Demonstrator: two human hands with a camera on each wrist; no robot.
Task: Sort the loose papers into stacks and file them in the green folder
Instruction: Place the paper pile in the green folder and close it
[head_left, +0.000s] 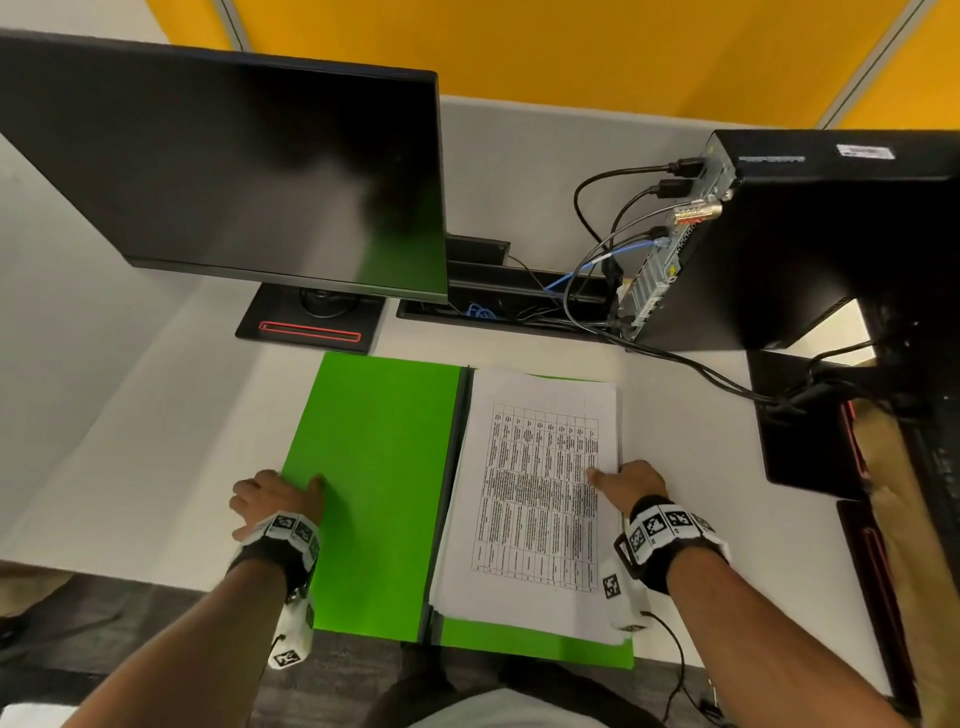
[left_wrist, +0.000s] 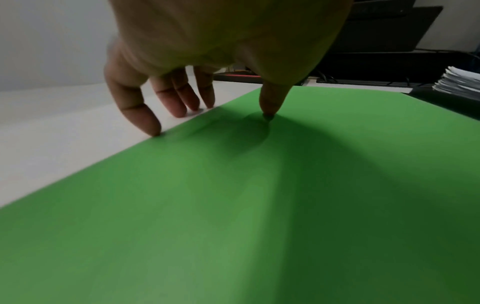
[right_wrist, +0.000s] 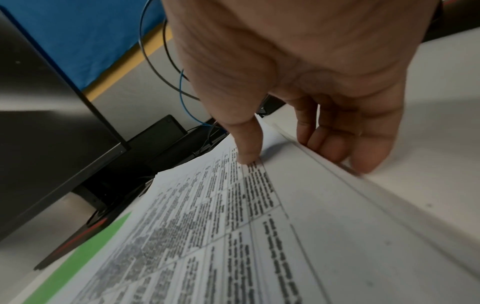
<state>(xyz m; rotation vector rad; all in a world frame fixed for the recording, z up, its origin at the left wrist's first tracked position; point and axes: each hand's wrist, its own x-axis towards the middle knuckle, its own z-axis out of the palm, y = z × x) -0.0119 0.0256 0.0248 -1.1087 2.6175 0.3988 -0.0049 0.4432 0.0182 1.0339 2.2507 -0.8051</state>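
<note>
Folder (head_left: 374, 467) open flat on bench (head_left: 156, 441), near front edge, below monitor (head_left: 234, 171). Smooth matte green card, two rectangular panels, dark spine strip down centre. Left panel bare. Right panel carries papers (head_left: 535, 499): thick white stack, edges slightly ragged at far end, top sheet printed w/ dense black table grid, text blurred. Green strip of right panel showing below stack at near edge.

Left hand (head_left: 272, 501) at left edge of folder. Thumb tip pressed down on green panel, four fingers (left_wrist: 153, 121) spread, fairly straight, tips on bench just beside panel edge. Nothing gripped. Cannot tell whether tips reach under edge.

Right hand (head_left: 631, 480) at right edge of papers. Thumb (right_wrist: 249, 148) flat on top sheet at table's outer column; other fingers curled against side of stack, touching layered sheet edges. Stack pinched betw. thumb and fingers.

Wrist units on both arms, white w/ black square markers.

Bench: pale, smooth, matte. Monitor black, glossy, screen dark, faint green reflection at lower right; flat black base w/ red-outlined slot. PC tower (head_left: 779, 234) right rear, black box, rear ports facing in, black and blue cables (head_left: 597, 270) running into bench slot. Yellow partition behind.
</note>
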